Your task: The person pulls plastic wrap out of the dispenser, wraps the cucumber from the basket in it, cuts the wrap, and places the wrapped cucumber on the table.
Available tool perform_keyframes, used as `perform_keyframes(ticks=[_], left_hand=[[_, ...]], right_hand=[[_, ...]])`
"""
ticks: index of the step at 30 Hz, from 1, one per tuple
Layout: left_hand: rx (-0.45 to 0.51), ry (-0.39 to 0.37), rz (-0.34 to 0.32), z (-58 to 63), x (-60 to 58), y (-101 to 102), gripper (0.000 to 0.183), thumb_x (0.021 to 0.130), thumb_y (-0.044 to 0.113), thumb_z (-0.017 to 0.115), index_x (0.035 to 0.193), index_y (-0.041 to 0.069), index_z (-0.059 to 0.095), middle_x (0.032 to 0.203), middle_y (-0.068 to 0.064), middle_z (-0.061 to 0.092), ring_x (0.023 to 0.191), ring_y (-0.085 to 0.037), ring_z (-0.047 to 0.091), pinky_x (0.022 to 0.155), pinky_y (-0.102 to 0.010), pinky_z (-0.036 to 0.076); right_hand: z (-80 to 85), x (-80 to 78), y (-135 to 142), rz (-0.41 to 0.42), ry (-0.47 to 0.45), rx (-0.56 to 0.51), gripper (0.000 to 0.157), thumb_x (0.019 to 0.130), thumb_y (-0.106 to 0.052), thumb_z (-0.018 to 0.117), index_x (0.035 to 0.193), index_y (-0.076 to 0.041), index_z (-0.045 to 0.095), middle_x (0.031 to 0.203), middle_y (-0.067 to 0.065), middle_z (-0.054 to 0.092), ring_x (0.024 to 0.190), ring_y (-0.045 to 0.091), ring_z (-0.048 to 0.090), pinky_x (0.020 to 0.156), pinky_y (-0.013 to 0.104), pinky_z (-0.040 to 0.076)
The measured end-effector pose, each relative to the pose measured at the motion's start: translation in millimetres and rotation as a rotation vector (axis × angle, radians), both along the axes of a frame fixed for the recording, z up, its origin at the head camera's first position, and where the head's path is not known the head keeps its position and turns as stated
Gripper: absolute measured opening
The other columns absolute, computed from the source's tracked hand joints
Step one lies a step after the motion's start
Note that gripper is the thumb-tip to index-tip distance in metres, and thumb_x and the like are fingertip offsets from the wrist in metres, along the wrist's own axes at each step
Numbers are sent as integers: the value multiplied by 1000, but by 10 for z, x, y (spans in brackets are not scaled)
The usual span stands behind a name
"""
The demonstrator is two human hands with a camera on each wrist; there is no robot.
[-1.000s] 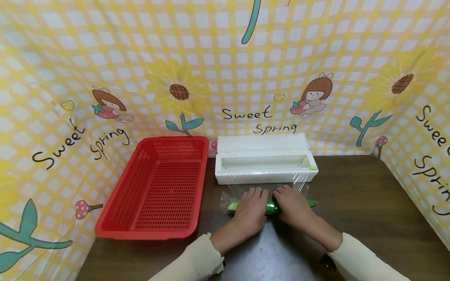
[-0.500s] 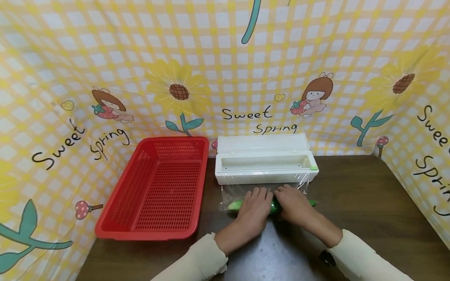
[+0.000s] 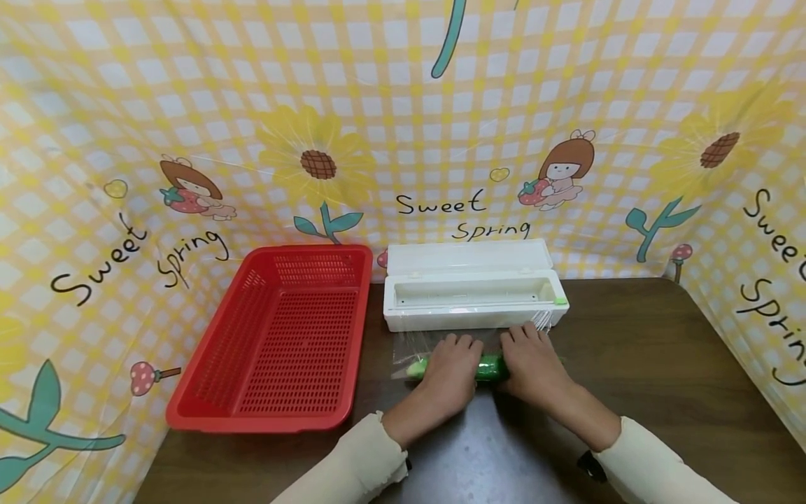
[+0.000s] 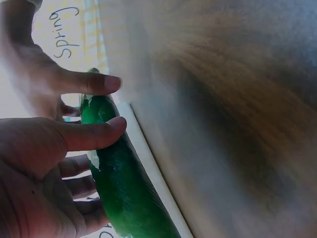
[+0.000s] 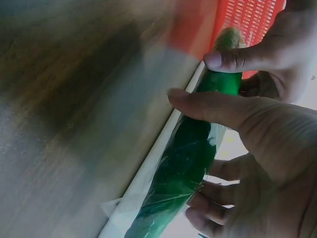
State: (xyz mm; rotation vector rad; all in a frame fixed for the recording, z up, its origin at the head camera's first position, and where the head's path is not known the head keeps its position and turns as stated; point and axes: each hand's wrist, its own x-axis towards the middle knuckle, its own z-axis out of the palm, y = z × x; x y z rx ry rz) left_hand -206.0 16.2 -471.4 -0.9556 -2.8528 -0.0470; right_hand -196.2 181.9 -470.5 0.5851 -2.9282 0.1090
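Note:
A green cucumber [image 3: 490, 368] lies crosswise before me, partly wrapped in clear cling film [image 3: 415, 343]. The film stretches from the front of a long white cling film box [image 3: 472, 320] with its lid up. My left hand [image 3: 448, 371] grips the cucumber left of its middle. With my right hand [image 3: 534, 360] I hold it farther right, a short gap between the hands. In the left wrist view, the thumb lies over the near side of the cucumber [image 4: 119, 183] and the fingers lie behind. The right wrist view shows loose film at the cucumber's [image 5: 183, 153] end.
A red perforated plastic basket [image 3: 302, 350] stands on the left of the brown wooden table [image 3: 661, 364]. Behind the table hangs a yellow checked cloth [image 3: 409, 126] with flowers and lettering, which also lines both sides.
My right hand has shifted slightly right and away from me, widening the gap between the hands and showing more cucumber. The left hand stays in nearly the same place. Box and basket stay put.

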Motion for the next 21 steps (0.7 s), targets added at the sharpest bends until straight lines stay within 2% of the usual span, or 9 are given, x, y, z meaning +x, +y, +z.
perform_keyframes(ticks=[3,6,8,11,14,18,21], left_hand=[[-1,-55,19,6,-22,2,35,73,16,76,106,12,64,96,0,62,81,-18,53,71,-29,47],[-8,-92,40,16,-42,9,36,73,19,77,105,11,63,95,0,61,83,-17,53,73,-29,47],[-15,-102,54,25,-44,13,37,74,22,77,105,11,61,96,-1,61,85,-18,53,74,-30,48],[-18,-117,69,28,-38,13,40,75,25,77,107,10,57,99,-2,59,89,-18,53,75,-29,47],[-12,-136,72,10,-34,4,48,77,28,77,115,8,54,106,-4,59,95,-19,53,79,-30,47],[99,-186,69,-8,-82,-48,59,75,28,80,123,5,53,112,-6,60,100,-21,55,84,-32,48],[161,-233,91,21,-133,-107,67,70,33,85,123,5,55,113,-7,62,101,-22,56,85,-36,49]], right_hand=[[-22,20,10,69,59,-26,69,57,-33,91,109,-2,58,104,12,54,101,32,46,88,50,42],[-61,45,-5,158,121,-41,61,62,-27,89,109,-5,57,104,9,54,99,29,48,88,47,44],[-90,60,-23,184,155,-38,54,66,-24,86,107,-6,56,102,7,54,96,27,50,85,44,46],[-119,73,-39,179,191,-8,48,69,-20,83,106,-6,56,100,6,55,93,25,51,81,42,48],[-118,73,-44,173,194,9,44,70,-17,82,106,-6,57,99,6,56,93,24,52,80,40,49],[-81,51,-46,177,163,-12,44,68,-16,84,104,-5,60,99,5,60,93,23,55,81,40,50],[-47,35,-44,172,132,-35,46,66,-17,87,103,-6,62,99,4,61,93,21,57,80,40,51]])
